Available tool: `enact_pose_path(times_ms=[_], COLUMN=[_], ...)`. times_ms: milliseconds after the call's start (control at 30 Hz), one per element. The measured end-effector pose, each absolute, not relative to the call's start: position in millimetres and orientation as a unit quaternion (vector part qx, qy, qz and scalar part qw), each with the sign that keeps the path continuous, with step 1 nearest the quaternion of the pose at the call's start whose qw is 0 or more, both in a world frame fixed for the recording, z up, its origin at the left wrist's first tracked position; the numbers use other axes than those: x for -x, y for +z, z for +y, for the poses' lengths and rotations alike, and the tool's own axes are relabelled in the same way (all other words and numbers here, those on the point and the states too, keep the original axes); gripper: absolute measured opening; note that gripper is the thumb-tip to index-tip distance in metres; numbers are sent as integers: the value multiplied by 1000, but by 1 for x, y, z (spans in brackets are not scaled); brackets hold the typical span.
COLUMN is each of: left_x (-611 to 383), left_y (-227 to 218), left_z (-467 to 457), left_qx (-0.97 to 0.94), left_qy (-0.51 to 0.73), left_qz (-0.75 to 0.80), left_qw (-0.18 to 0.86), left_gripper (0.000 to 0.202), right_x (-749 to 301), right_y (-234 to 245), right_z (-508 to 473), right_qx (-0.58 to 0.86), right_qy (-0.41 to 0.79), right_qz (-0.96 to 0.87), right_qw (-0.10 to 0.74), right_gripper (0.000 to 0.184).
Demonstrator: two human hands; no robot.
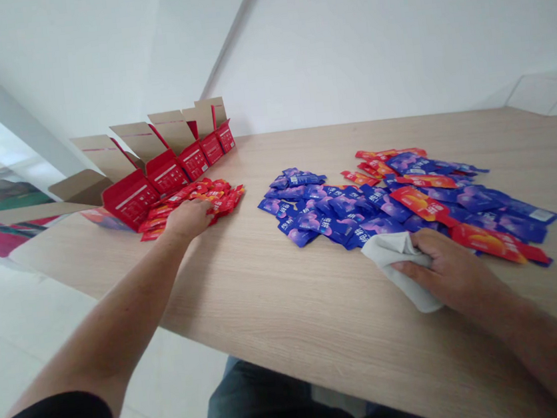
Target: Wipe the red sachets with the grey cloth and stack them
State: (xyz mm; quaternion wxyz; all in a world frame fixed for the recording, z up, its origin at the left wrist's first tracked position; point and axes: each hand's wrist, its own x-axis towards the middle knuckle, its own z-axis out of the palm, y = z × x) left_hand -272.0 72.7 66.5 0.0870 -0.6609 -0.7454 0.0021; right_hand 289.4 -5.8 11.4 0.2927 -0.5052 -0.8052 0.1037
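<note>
My left hand [188,218] reaches far left and rests palm-down on a heap of red sachets [207,197], its fingers curled over them. My right hand [446,269] lies on the wooden table [277,289] and grips a white cloth [397,256] at the near edge of a big spread of blue sachets [329,213]. Red and orange sachets [421,203] are mixed into the right side of that spread.
Several open red cartons [163,168] with raised cardboard flaps stand in a row at the table's far left. A white wall runs behind the table. The tiled floor shows to the left, and my dark-clothed lap is below the near edge.
</note>
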Motion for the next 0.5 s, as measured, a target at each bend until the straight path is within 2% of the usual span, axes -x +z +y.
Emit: enact_pose_path(times_ms=[200,500], left_x=[274,286], left_y=[70,77], left_z=[89,120], left_qx=[636,541], left_qy=[12,-54], left_qz=[-763,-826], left_qw=[115,144], left_gripper=[42,54], right_x=[-290,-292], right_y=[10,7], right_z=[-5,-3], right_qx=[514,526], right_qy=[107,114], right_qz=[-798,-795], right_qw=[296,281], right_gripper=[32,32])
